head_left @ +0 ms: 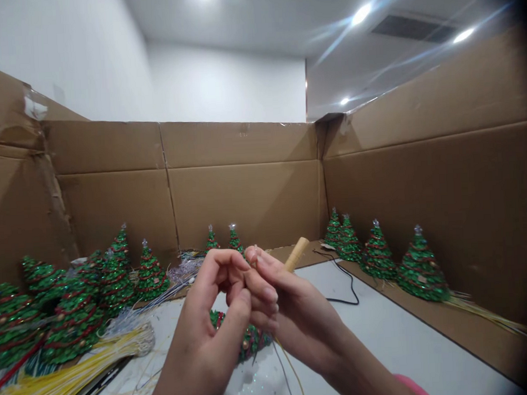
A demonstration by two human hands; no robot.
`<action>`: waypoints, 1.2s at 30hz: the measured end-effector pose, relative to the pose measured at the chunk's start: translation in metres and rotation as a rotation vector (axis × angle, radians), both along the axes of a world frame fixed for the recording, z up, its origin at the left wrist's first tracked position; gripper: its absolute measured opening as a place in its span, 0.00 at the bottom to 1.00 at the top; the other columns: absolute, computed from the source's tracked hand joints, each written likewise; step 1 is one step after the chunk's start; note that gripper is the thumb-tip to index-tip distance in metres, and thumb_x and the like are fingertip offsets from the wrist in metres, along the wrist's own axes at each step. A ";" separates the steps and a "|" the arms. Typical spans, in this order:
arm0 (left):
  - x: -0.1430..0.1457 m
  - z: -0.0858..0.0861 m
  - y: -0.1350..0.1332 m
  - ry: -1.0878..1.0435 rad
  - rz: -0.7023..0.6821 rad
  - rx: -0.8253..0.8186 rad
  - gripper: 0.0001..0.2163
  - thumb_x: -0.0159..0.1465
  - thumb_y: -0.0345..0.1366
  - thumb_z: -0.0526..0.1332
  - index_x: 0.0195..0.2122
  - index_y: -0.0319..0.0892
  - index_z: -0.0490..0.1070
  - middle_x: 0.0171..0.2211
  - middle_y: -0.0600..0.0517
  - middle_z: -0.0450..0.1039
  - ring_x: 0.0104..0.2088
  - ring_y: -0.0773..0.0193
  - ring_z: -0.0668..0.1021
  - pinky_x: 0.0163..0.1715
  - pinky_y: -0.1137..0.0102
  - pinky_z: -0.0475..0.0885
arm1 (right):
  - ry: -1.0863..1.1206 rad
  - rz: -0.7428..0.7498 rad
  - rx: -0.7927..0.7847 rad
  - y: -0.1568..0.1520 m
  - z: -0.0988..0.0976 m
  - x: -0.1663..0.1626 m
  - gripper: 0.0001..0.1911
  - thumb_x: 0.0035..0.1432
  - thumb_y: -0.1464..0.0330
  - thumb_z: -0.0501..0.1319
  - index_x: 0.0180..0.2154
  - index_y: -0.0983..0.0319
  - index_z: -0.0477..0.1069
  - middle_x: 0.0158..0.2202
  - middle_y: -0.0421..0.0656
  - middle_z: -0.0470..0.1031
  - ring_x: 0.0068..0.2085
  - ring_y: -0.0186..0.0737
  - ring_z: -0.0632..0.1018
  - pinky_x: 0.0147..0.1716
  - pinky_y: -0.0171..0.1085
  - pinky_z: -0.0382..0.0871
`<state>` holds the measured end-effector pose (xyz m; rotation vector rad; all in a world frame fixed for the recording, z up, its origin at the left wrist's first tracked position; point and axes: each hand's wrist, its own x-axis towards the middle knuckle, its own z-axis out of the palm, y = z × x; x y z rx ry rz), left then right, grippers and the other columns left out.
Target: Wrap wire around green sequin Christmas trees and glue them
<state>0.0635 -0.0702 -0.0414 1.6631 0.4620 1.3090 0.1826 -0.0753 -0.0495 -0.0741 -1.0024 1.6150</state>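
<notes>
My left hand (208, 324) and my right hand (291, 302) meet at the middle of the view, thumbs and fingers pinched together. A tiny clear piece shows at my right fingertips; the rest of what they pinch is hidden. Just below, partly covered by my hands, a green decorated Christmas tree (247, 346) lies on the white table. Thin yellow and grey wires (292, 370) run down from under my right hand. A wooden handle (297, 253) sticks up behind my right hand; whether that hand holds it I cannot tell.
Several small Christmas trees (150, 271) crowd the left, with more trees (421, 266) along the right wall. A bundle of yellow and white wires (87, 366) and black tweezers (101, 386) lie at front left. A black cord (354, 293) loops behind. Cardboard walls (245, 186) enclose the table.
</notes>
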 end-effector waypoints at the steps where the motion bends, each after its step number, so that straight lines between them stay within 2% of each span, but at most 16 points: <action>1: 0.000 0.000 0.000 -0.007 -0.005 -0.004 0.05 0.61 0.38 0.56 0.36 0.43 0.63 0.29 0.53 0.71 0.28 0.67 0.73 0.26 0.75 0.70 | 0.008 0.013 0.009 0.000 0.000 0.000 0.04 0.62 0.70 0.54 0.36 0.63 0.65 0.20 0.34 0.58 0.20 0.26 0.56 0.18 0.24 0.53; 7: -0.001 -0.001 0.002 0.037 0.035 0.061 0.06 0.61 0.38 0.57 0.36 0.43 0.64 0.28 0.52 0.70 0.29 0.66 0.71 0.30 0.73 0.70 | -0.005 -0.009 -0.016 -0.001 0.001 0.000 0.05 0.62 0.69 0.55 0.34 0.63 0.65 0.19 0.34 0.57 0.21 0.26 0.56 0.18 0.25 0.52; 13: -0.002 0.000 0.002 0.049 0.014 0.069 0.05 0.61 0.38 0.56 0.37 0.44 0.64 0.29 0.52 0.69 0.30 0.66 0.70 0.34 0.71 0.69 | 0.006 -0.002 0.004 -0.001 0.001 -0.001 0.04 0.62 0.70 0.54 0.34 0.64 0.65 0.19 0.33 0.58 0.20 0.26 0.55 0.17 0.25 0.52; 20: -0.002 0.000 0.001 0.081 0.044 0.094 0.06 0.61 0.38 0.56 0.36 0.43 0.64 0.28 0.52 0.69 0.30 0.65 0.70 0.31 0.71 0.68 | -0.010 -0.034 -0.023 -0.002 0.002 -0.001 0.04 0.61 0.68 0.56 0.34 0.63 0.65 0.19 0.33 0.57 0.21 0.27 0.57 0.18 0.25 0.53; 26: -0.003 -0.002 0.005 0.199 0.188 0.289 0.09 0.56 0.34 0.61 0.37 0.45 0.64 0.26 0.56 0.66 0.29 0.66 0.70 0.31 0.72 0.67 | 0.000 -0.051 -0.026 -0.001 0.001 -0.001 0.04 0.62 0.69 0.55 0.34 0.63 0.65 0.20 0.34 0.58 0.23 0.27 0.62 0.20 0.24 0.55; 29: -0.006 -0.003 0.008 0.252 0.174 0.359 0.14 0.53 0.33 0.64 0.40 0.47 0.63 0.29 0.56 0.68 0.32 0.66 0.70 0.33 0.73 0.66 | 0.028 -0.016 0.006 0.000 0.001 0.001 0.05 0.63 0.70 0.53 0.33 0.63 0.65 0.19 0.34 0.58 0.21 0.26 0.60 0.20 0.24 0.56; 31: -0.006 -0.003 0.009 0.243 0.118 0.315 0.14 0.55 0.36 0.63 0.41 0.47 0.63 0.30 0.55 0.68 0.33 0.65 0.72 0.33 0.73 0.67 | 0.026 -0.012 0.008 0.000 0.001 0.001 0.05 0.62 0.70 0.53 0.35 0.63 0.65 0.19 0.34 0.58 0.21 0.26 0.60 0.20 0.24 0.56; 33: -0.006 -0.003 0.009 0.212 0.069 0.233 0.09 0.60 0.39 0.59 0.40 0.46 0.63 0.30 0.54 0.68 0.33 0.65 0.72 0.32 0.72 0.68 | -0.002 -0.044 -0.026 -0.001 0.001 0.001 0.03 0.61 0.69 0.55 0.36 0.62 0.66 0.21 0.34 0.58 0.21 0.26 0.60 0.20 0.25 0.56; 36: -0.005 -0.003 0.011 0.195 0.109 0.202 0.05 0.62 0.40 0.56 0.37 0.46 0.63 0.28 0.55 0.67 0.30 0.67 0.71 0.31 0.73 0.68 | -0.049 -0.091 -0.057 -0.002 0.001 -0.002 0.05 0.59 0.67 0.58 0.35 0.62 0.66 0.22 0.35 0.60 0.23 0.27 0.63 0.20 0.25 0.56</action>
